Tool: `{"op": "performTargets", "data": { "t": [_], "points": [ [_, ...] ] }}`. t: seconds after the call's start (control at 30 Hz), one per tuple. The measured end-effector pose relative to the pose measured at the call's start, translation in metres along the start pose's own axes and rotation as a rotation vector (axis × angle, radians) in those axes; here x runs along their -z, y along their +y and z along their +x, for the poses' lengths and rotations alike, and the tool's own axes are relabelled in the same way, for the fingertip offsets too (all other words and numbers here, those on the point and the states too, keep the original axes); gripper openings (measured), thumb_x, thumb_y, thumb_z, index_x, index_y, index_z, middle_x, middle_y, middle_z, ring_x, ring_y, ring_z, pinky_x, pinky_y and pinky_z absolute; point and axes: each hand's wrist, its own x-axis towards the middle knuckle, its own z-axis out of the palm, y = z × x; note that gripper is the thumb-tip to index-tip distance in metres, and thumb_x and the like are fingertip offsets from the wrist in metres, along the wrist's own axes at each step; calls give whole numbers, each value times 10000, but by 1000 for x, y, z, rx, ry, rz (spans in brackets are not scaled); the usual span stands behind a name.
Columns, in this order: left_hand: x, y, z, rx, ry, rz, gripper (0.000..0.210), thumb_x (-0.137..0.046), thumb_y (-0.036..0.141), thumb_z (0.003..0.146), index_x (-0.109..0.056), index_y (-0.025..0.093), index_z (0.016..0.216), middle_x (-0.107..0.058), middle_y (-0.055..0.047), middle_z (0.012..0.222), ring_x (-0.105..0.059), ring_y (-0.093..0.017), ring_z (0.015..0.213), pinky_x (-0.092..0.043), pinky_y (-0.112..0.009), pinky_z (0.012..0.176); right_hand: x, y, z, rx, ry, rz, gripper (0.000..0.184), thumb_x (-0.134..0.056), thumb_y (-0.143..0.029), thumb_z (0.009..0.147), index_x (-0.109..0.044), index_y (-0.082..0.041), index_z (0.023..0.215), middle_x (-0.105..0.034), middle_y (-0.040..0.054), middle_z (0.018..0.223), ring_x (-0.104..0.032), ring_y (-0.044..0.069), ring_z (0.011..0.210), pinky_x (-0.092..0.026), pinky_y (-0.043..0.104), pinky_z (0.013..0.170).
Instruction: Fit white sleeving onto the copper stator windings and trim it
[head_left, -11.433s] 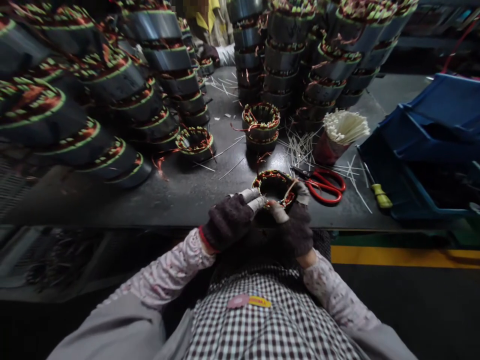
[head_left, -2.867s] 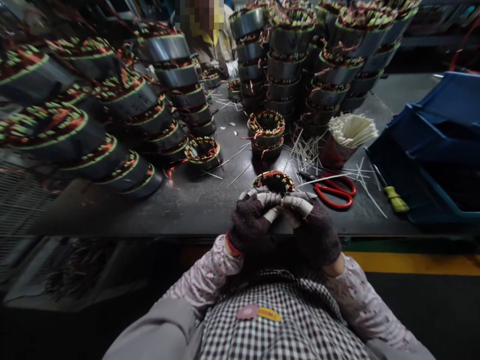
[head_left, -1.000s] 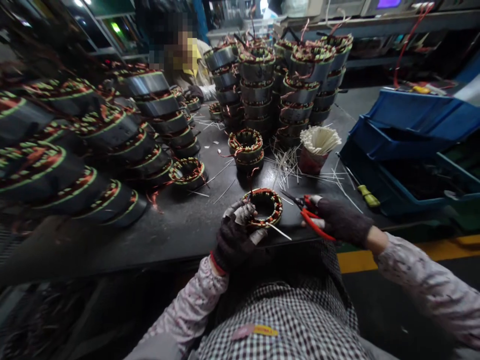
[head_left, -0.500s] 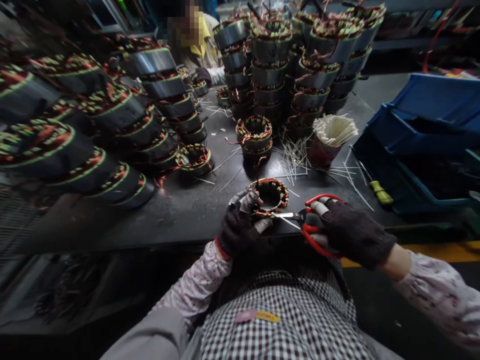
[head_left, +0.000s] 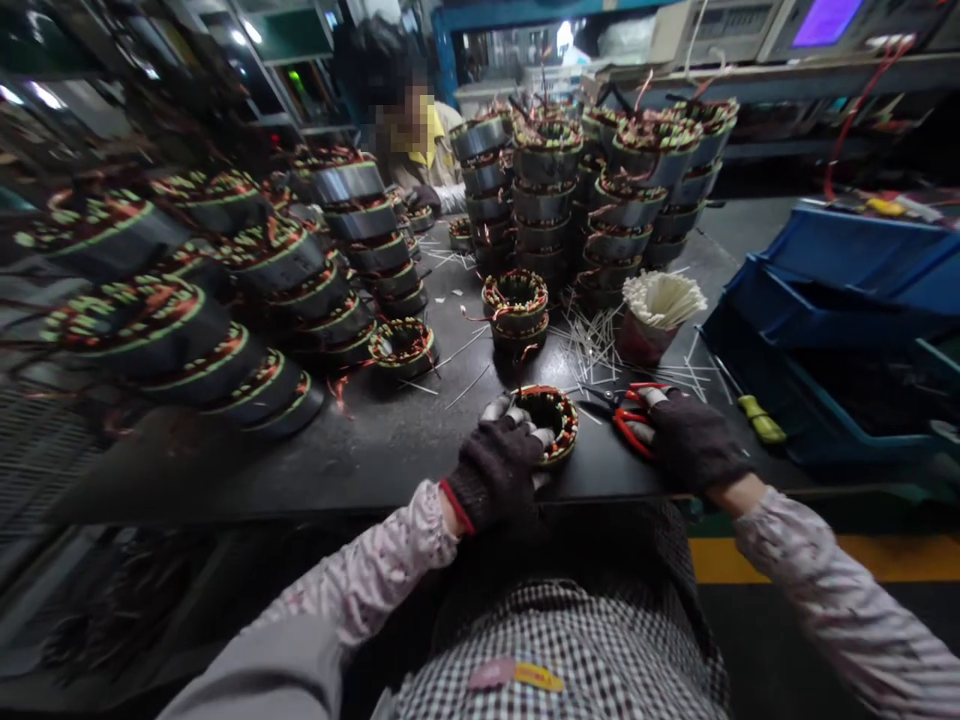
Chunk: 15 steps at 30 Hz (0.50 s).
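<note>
My left hand (head_left: 496, 460), in a dark glove with pale-wrapped fingertips, is closed on the near left side of a stator ring (head_left: 568, 432). Copper windings and light slot ends line the ring, which rests near the table's front edge. To its right, my right hand (head_left: 690, 438) has its fingers around the red handles of a pair of scissors (head_left: 624, 424). The dark blades lie low over the tabletop, pointing left towards the ring but apart from it. Part of the handles is hidden by my fingers.
Behind the ring stand two stacked stators (head_left: 517, 315) and a cup of white sticks (head_left: 660, 305), with loose sticks (head_left: 592, 345) around them. Tall stator stacks (head_left: 360, 225) rise left and behind. Blue bins (head_left: 847, 290) and a screwdriver (head_left: 761, 418) are right. A co-worker (head_left: 442, 135) sits opposite.
The scissors have come away from the ring, moving right and down to the tabletop. My left hand has shifted over the ring's near left side. The view has tilted up.
</note>
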Motion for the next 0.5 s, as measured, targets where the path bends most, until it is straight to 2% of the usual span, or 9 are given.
{"op": "performTargets", "data": {
  "t": [0.1,0.17,0.23,0.3,0.37,0.43,0.5],
  "points": [
    [-4,-12,2,80,88,-108,384,-926,342,730,-818,228,1080,-826,-69,930,-780,-318,958,-613,-581,1020,-13,2,12,27,24,-50,466,-527,-487,1071,-748,-164,1323,-796,213,1159,-766,334,984,-576,427,841],
    [8,-23,8,219,130,-203,326,-887,341,778,-829,255,1087,-818,-36,930,-767,-268,896,-648,-458,869,-22,4,14,46,70,-13,460,-511,-479,1080,-749,-172,1325,-777,193,1290,-752,346,1106,-586,464,949],
    [29,-34,24,311,170,-209,318,-870,352,811,-832,264,1115,-816,-28,978,-761,-254,926,-646,-411,852,-27,6,13,56,100,24,451,-513,-488,1080,-753,-182,1310,-772,173,1330,-738,357,1162,-586,490,997],
    [53,-47,50,271,225,-90,378,-892,410,807,-824,247,1141,-822,-53,1076,-757,-296,1062,-620,-486,1014,-29,7,12,54,108,34,446,-504,-488,1086,-757,-186,1294,-780,174,1315,-736,370,1169,-590,508,999],
    [73,-63,85,172,242,92,452,-897,494,812,-811,223,1164,-819,-93,1150,-733,-354,1184,-512,-616,1178,-29,7,12,58,105,42,444,-488,-476,1093,-759,-182,1286,-783,180,1309,-736,379,1169,-594,520,996],
    [84,-82,121,130,174,248,459,-838,532,883,-800,206,1204,-812,-115,1166,-718,-386,1221,-424,-698,1225,-29,7,12,60,110,43,452,-475,-472,1095,-758,-173,1281,-781,187,1304,-741,382,1147,-598,531,987],
    [85,-100,153,133,64,319,431,-821,466,906,-798,169,1218,-800,-111,1197,-705,-402,1264,-443,-692,1201,-31,9,13,63,117,33,457,-473,-477,1093,-752,-169,1284,-782,186,1294,-748,376,1123,-600,530,980]
  ]
}}
